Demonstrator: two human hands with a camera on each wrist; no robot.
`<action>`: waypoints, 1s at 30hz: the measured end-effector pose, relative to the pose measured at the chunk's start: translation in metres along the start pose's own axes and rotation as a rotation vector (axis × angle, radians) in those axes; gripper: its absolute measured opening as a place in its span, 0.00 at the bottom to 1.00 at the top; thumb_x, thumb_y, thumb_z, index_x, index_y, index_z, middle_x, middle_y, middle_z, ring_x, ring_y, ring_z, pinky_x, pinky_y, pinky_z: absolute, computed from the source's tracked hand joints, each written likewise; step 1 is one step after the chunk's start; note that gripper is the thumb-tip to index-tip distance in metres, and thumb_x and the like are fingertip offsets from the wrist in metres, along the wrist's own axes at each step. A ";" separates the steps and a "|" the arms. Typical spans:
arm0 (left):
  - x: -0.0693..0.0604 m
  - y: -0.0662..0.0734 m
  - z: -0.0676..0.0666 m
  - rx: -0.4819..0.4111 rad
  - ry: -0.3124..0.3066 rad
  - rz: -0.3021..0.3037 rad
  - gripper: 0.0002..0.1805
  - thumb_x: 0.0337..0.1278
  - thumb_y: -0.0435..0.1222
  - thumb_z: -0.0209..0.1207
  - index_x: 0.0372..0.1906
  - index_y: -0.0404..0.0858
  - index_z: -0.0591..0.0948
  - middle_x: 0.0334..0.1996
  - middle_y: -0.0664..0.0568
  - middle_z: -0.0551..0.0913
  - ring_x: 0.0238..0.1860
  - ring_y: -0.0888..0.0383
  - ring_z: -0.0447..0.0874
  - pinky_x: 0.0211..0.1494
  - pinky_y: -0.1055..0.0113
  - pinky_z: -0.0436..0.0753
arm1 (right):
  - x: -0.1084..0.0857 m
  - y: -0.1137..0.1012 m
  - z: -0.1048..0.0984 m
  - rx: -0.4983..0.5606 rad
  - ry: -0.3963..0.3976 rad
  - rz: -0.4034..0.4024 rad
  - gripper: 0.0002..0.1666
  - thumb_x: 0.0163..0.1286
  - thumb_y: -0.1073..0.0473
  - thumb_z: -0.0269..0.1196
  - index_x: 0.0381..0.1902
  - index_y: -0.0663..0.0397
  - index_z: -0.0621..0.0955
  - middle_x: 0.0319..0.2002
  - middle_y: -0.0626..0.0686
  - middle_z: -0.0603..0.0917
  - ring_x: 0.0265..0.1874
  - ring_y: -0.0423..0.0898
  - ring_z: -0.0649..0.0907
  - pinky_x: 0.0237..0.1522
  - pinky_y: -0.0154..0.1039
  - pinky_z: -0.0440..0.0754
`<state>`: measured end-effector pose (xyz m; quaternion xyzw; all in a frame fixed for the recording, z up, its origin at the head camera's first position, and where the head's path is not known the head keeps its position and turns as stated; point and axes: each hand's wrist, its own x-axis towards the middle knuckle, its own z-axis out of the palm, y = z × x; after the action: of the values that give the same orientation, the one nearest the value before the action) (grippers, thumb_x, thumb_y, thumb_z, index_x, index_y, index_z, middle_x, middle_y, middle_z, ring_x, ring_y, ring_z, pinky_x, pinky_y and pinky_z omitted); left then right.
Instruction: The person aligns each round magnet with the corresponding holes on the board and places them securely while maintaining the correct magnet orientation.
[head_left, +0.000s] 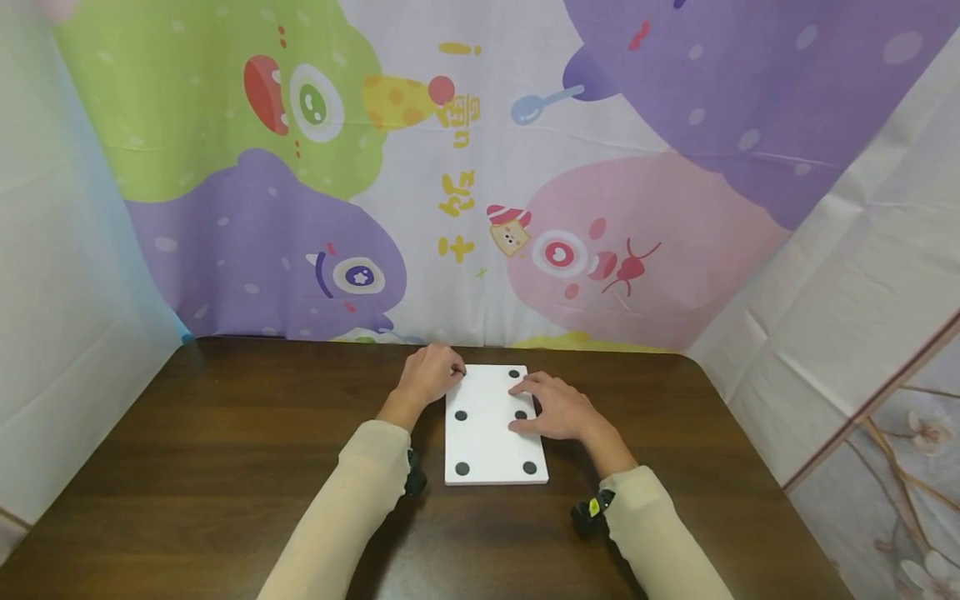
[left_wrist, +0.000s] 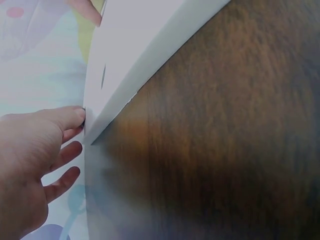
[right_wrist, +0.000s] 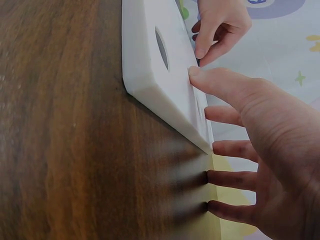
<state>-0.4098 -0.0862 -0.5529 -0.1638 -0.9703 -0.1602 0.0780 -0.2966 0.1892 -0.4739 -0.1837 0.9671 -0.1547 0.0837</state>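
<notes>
A white rectangular board [head_left: 491, 433] lies on the table, with several dark round discs along its two long sides, such as the lower left disc [head_left: 462, 469]. At the board's far left corner my left hand [head_left: 429, 374] pinches a small dark disc between thumb and forefinger, mostly hidden by the fingertips. The other fingers of that hand [left_wrist: 30, 165] spread loosely past the edge. My right hand [head_left: 561, 407] reaches over the right side, partly covering the middle right disc [head_left: 521, 415]. Its thumb [right_wrist: 220, 82] is over the board, with the fingers spread along the far side.
The brown wooden table [head_left: 225, 467] carries the board near its far edge. Behind it hangs a cloth [head_left: 465, 308] printed with cartoon figures, and pale cloth walls [head_left: 817, 350] stand at both sides. Dark devices [head_left: 587, 515] are strapped at both wrists.
</notes>
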 end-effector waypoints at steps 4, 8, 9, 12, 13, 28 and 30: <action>0.000 0.000 0.002 0.006 0.000 0.005 0.07 0.72 0.43 0.73 0.45 0.60 0.98 0.52 0.60 0.96 0.55 0.51 0.95 0.56 0.48 0.93 | 0.001 0.002 0.000 0.006 0.007 -0.007 0.39 0.71 0.33 0.75 0.75 0.39 0.84 0.83 0.59 0.76 0.80 0.65 0.78 0.75 0.76 0.78; -0.001 0.000 0.004 0.017 -0.011 0.006 0.08 0.72 0.43 0.72 0.47 0.60 0.98 0.51 0.58 0.94 0.55 0.51 0.94 0.55 0.48 0.93 | 0.000 0.002 0.000 0.010 0.011 -0.012 0.39 0.71 0.33 0.75 0.75 0.40 0.84 0.83 0.59 0.76 0.80 0.65 0.78 0.75 0.75 0.79; -0.001 0.000 0.004 0.018 -0.012 0.007 0.08 0.72 0.43 0.71 0.47 0.60 0.98 0.51 0.58 0.93 0.55 0.51 0.94 0.55 0.49 0.93 | 0.000 0.002 0.000 0.009 0.011 -0.012 0.39 0.71 0.33 0.75 0.75 0.40 0.84 0.83 0.59 0.76 0.79 0.65 0.78 0.75 0.75 0.79; -0.002 0.001 0.005 0.015 -0.011 0.005 0.09 0.73 0.43 0.71 0.47 0.60 0.98 0.51 0.58 0.93 0.54 0.52 0.94 0.54 0.49 0.93 | -0.001 0.003 0.000 0.011 0.011 -0.010 0.40 0.71 0.33 0.75 0.75 0.40 0.84 0.83 0.59 0.76 0.79 0.65 0.78 0.74 0.76 0.79; -0.002 0.001 0.005 0.014 -0.007 0.006 0.09 0.72 0.43 0.71 0.47 0.60 0.98 0.50 0.58 0.93 0.53 0.52 0.94 0.54 0.49 0.93 | -0.001 0.003 0.000 0.011 0.011 -0.009 0.40 0.71 0.33 0.75 0.75 0.40 0.84 0.83 0.59 0.76 0.79 0.65 0.78 0.75 0.76 0.79; -0.010 0.003 0.000 -0.013 0.013 0.013 0.08 0.72 0.44 0.71 0.47 0.57 0.98 0.51 0.55 0.91 0.52 0.49 0.93 0.54 0.48 0.92 | 0.000 0.000 0.000 0.004 -0.007 0.003 0.39 0.72 0.33 0.73 0.76 0.39 0.83 0.83 0.58 0.76 0.80 0.64 0.78 0.75 0.76 0.78; -0.011 0.005 -0.003 -0.015 0.018 0.011 0.08 0.71 0.43 0.71 0.48 0.57 0.98 0.51 0.55 0.91 0.53 0.49 0.93 0.55 0.48 0.92 | 0.000 0.000 0.000 0.002 -0.008 0.002 0.39 0.73 0.34 0.73 0.76 0.40 0.83 0.83 0.58 0.76 0.80 0.64 0.78 0.75 0.76 0.78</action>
<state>-0.3975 -0.0860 -0.5513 -0.1685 -0.9673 -0.1686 0.0863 -0.2969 0.1894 -0.4736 -0.1835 0.9668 -0.1548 0.0881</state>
